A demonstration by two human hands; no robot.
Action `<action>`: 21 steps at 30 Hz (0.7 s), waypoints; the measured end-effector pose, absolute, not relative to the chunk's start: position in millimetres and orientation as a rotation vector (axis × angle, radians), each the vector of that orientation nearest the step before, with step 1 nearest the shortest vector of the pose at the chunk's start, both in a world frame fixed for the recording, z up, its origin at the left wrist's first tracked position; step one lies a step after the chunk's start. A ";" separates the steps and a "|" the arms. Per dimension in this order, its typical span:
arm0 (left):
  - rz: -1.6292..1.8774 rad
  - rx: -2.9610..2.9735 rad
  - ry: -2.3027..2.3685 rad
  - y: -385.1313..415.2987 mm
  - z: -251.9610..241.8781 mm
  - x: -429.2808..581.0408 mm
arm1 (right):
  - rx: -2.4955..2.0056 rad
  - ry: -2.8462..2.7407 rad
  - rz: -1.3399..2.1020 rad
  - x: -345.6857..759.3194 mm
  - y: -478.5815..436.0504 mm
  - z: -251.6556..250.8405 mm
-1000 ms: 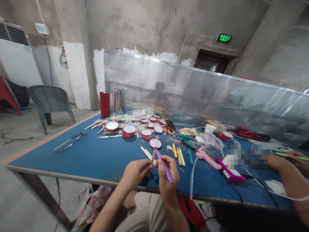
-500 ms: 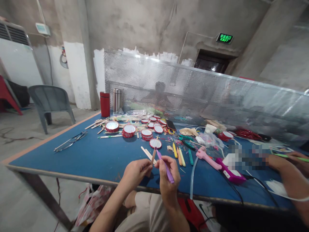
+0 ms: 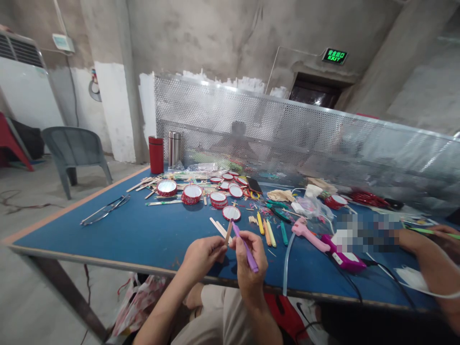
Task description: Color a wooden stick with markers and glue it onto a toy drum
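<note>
My left hand (image 3: 203, 256) is closed round a plain wooden craft stick (image 3: 228, 232) that points up and away from me. My right hand (image 3: 250, 261) pinches a purple stick (image 3: 246, 249) that slants down to the right, its upper end meeting the wooden one. Both hands hover over the near edge of the blue table (image 3: 143, 230). Just beyond them lie more wooden sticks (image 3: 218, 226) and a round red-rimmed drum piece (image 3: 231, 212).
Several red-rimmed drum pieces (image 3: 192, 192), coloured sticks (image 3: 268, 232), pink glue guns (image 3: 309, 235) with cords, a red flask (image 3: 155, 154) and a steel flask (image 3: 174, 148) crowd the table. Another person's arm (image 3: 427, 258) works at the right. A perforated metal screen (image 3: 287, 134) backs the table; a grey chair (image 3: 74, 153) stands left.
Almost nothing differs. My hands hold the two sticks in the same place, with only slight finger shifts; the other person's hand at the right edge moves a little.
</note>
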State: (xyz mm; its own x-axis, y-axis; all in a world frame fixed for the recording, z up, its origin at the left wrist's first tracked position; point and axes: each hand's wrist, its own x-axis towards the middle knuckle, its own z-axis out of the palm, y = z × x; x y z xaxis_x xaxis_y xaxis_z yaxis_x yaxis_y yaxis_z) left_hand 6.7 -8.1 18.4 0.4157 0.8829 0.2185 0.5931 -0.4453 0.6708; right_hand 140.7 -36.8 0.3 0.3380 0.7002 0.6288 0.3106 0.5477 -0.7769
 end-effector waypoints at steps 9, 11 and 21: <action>0.770 2.173 1.248 -8.8 20.3 6.5 | -0.990 -1.228 0.314 139.2 -37.0 3.0; 0.767 2.166 1.248 -8.9 20.5 6.9 | -0.997 -1.221 0.312 139.6 -36.0 1.9; 0.776 2.169 1.243 -9.4 19.3 6.9 | -1.004 -1.223 0.323 140.4 -39.2 4.0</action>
State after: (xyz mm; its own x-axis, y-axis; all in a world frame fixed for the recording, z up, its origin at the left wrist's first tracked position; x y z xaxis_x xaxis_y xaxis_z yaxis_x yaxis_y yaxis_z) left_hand 6.9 -9.4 19.3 0.4150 0.8826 0.2209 0.5860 -0.4451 0.6771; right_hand 140.4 -39.2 4.0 0.3593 0.6913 0.6269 0.2917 0.5549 -0.7791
